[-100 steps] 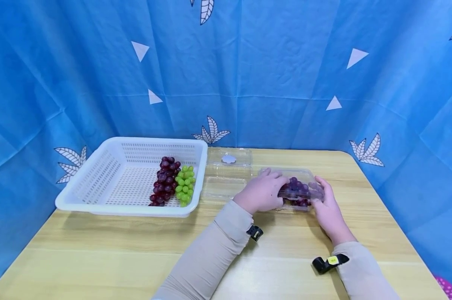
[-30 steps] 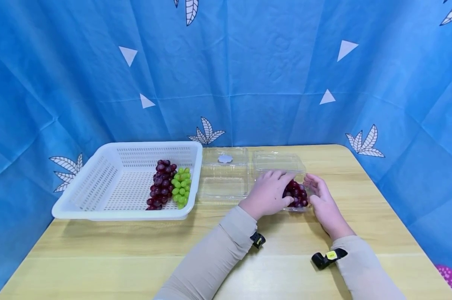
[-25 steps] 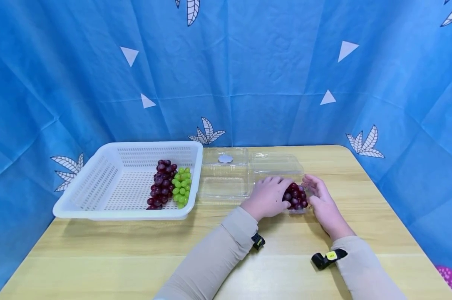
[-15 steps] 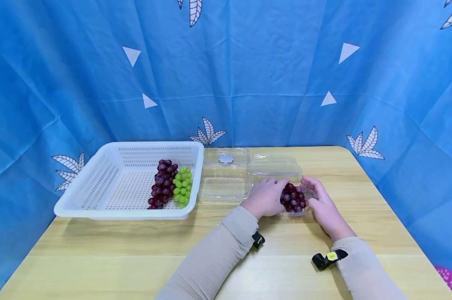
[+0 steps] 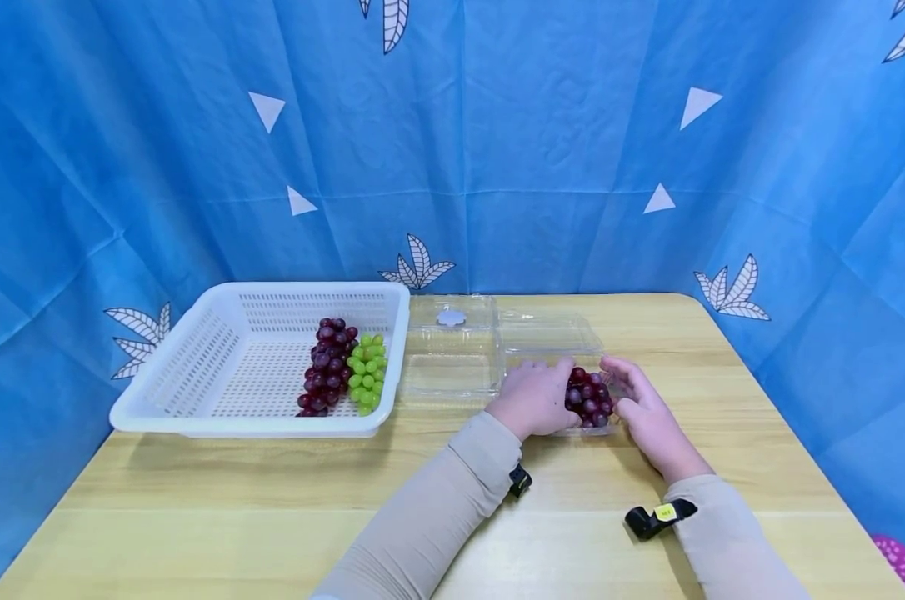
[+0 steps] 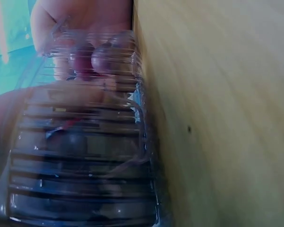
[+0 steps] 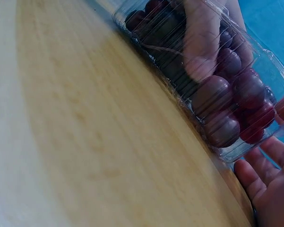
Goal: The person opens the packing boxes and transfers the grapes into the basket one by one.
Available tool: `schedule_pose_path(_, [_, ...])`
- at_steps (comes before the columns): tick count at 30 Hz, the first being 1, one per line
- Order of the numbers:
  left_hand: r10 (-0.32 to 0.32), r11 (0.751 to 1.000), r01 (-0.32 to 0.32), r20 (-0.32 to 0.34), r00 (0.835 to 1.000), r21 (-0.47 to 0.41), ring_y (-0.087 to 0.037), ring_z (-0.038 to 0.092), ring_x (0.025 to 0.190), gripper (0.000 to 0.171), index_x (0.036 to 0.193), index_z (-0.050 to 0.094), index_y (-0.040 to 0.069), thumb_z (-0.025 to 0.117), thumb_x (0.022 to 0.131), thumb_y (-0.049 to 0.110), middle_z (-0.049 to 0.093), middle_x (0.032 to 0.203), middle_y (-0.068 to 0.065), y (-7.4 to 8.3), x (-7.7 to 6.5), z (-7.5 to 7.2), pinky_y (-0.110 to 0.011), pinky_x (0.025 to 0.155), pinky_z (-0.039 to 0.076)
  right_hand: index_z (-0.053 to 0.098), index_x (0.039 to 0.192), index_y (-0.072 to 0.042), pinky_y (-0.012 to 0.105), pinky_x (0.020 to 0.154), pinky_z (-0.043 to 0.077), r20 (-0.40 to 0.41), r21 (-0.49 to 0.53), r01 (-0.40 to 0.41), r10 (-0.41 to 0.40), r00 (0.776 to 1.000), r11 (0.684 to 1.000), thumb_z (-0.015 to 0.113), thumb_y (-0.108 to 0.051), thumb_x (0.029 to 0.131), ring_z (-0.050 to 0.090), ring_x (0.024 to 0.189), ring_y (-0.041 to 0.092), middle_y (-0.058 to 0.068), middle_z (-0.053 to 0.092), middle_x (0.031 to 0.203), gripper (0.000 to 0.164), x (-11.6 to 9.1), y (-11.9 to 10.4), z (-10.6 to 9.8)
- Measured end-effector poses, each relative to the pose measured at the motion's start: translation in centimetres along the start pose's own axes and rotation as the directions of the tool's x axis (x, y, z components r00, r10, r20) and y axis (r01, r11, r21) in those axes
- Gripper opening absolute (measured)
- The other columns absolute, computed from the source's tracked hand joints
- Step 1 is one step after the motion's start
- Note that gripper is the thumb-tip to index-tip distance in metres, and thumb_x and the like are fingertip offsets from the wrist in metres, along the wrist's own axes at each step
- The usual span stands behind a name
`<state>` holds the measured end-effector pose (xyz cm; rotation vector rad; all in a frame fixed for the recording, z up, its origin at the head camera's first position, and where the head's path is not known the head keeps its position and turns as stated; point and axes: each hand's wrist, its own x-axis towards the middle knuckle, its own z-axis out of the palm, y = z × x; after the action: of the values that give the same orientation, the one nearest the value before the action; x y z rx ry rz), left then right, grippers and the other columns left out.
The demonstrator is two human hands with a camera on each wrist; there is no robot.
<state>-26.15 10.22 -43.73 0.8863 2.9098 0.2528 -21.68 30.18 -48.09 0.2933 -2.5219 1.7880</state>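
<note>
A clear plastic clamshell box (image 5: 550, 332), its lid folded back, lies at the right side of the table. Inside its near half sits a bunch of dark red grapes (image 5: 589, 400). My left hand (image 5: 535, 400) reaches in from the left and grips the bunch, thumb on the near side; its thumb and fingers show through the box wall in the right wrist view. My right hand (image 5: 647, 412) holds the box's right end, fingertips (image 7: 248, 172) at the end wall. In the left wrist view the ribbed box wall (image 6: 85, 165) blurs what lies behind it.
A white perforated basket (image 5: 197, 423) stands at the left, holding another red grape bunch (image 5: 327, 367) and a green grape bunch (image 5: 367, 375). An open clear box (image 5: 448, 367) with a pale label (image 5: 451, 317) sits between basket and hands. A blue curtain (image 5: 460, 125) hangs behind the table.
The clear plastic over the grapes earlier is now back behind them. Over the last second the box has slid slightly towards me and left, both hands moving along with it.
</note>
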Motion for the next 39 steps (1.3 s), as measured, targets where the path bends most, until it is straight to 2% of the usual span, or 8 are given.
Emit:
schedule_pose_path(4, [0.038,0.999,-0.038,-0.023,0.999,-0.006,-0.023,0.062,0.113,0.081,0.152,0.04,0.023,0.075,0.085,0.053,0.064,0.128,-0.005,-0.1,0.2,0.3,-0.04,0.091,0.051,0.028,0.156,-0.003,0.044,0.117,0.029,-0.001,0.005,0.002,-0.002,1.0,1.0,0.038,0.014,0.087,0.028,0.146,0.039,0.019,0.031,0.159,0.072,0.0,0.0,-0.1])
schedule_pose_path(10, [0.05,0.999,-0.05,-0.036,0.998,-0.02,-0.018,0.065,0.097,0.075,0.145,0.045,0.021,0.08,0.081,0.036,0.068,0.114,-0.002,-0.4,0.3,0.2,-0.036,0.078,0.053,0.029,0.155,-0.002,0.012,0.103,0.033,-0.004,0.024,0.022,-0.021,1.0,0.999,0.039,0.014,0.086,0.03,0.144,0.04,0.021,0.034,0.157,0.072,0.1,0.1,-0.1])
schedule_pose_path(18, [0.035,0.992,-0.041,-0.052,0.998,-0.12,-0.015,0.065,0.094,0.074,0.144,0.048,0.022,0.08,0.078,0.031,0.07,0.113,0.001,-0.5,0.3,0.3,-0.034,0.078,0.052,0.031,0.156,-0.006,0.02,0.097,0.037,-0.01,0.053,-0.019,0.019,1.0,0.998,0.036,0.011,0.086,0.027,0.145,0.039,0.02,0.034,0.157,0.072,0.0,0.2,-0.1])
schedule_pose_path(22, [0.011,0.982,-0.026,-0.082,0.997,-0.187,-0.016,0.065,0.09,0.072,0.142,0.049,0.023,0.08,0.078,0.028,0.07,0.113,0.002,-0.6,0.4,0.4,-0.034,0.072,0.052,0.029,0.156,-0.005,0.015,0.097,0.038,-0.028,0.047,-0.016,0.017,0.999,0.999,0.033,0.004,0.097,0.029,0.144,0.037,0.019,0.031,0.159,0.06,0.0,0.2,-0.1])
schedule_pose_path(25, [-0.01,0.972,-0.02,-0.126,0.992,-0.236,-0.016,0.065,0.085,0.068,0.14,0.051,0.023,0.079,0.079,0.03,0.07,0.11,0.002,-0.7,0.5,0.4,-0.034,0.068,0.052,0.027,0.157,-0.005,0.012,0.099,0.035,-0.049,0.027,-0.008,0.009,0.999,1.0,0.029,-0.014,0.109,0.039,0.137,0.028,0.019,0.032,0.158,0.049,-0.1,0.2,0.0])
schedule_pose_path(31, [-0.051,0.931,-0.046,-0.253,0.966,-0.362,-0.013,0.065,0.08,0.063,0.136,0.052,0.022,0.077,0.079,0.033,0.07,0.103,0.002,-1.0,0.6,0.3,-0.03,0.068,0.053,0.022,0.159,-0.006,0.024,0.1,0.042,-0.046,0.04,0.01,-0.008,0.999,0.999,0.024,-0.037,0.113,0.05,0.122,0.011,0.019,0.032,0.157,0.056,-0.3,0.3,0.0])
schedule_pose_path(36, [-0.082,0.876,-0.094,-0.339,0.937,-0.472,-0.013,0.065,0.083,0.064,0.14,0.052,0.022,0.076,0.082,0.032,0.07,0.107,0.002,-1.0,0.4,-0.8,-0.028,0.068,0.052,0.021,0.16,-0.006,0.026,0.099,0.043,-0.057,-0.003,0.0,-0.001,0.998,1.0,0.027,-0.035,0.112,0.045,0.129,0.028,0.021,0.031,0.158,0.056,-0.2,0.3,0.0])
schedule_pose_path(39, [-0.09,0.866,-0.112,-0.372,0.924,-0.488,-0.014,0.066,0.094,0.063,0.142,0.051,0.022,0.075,0.086,0.036,0.069,0.117,0.002,-0.8,0.3,-1.7,-0.03,0.076,0.054,0.023,0.159,-0.004,0.027,0.098,0.044,-0.062,-0.018,0.004,-0.005,0.998,1.0,0.031,-0.029,0.112,0.044,0.131,0.038,0.023,0.034,0.155,0.054,-0.1,0.3,0.1])
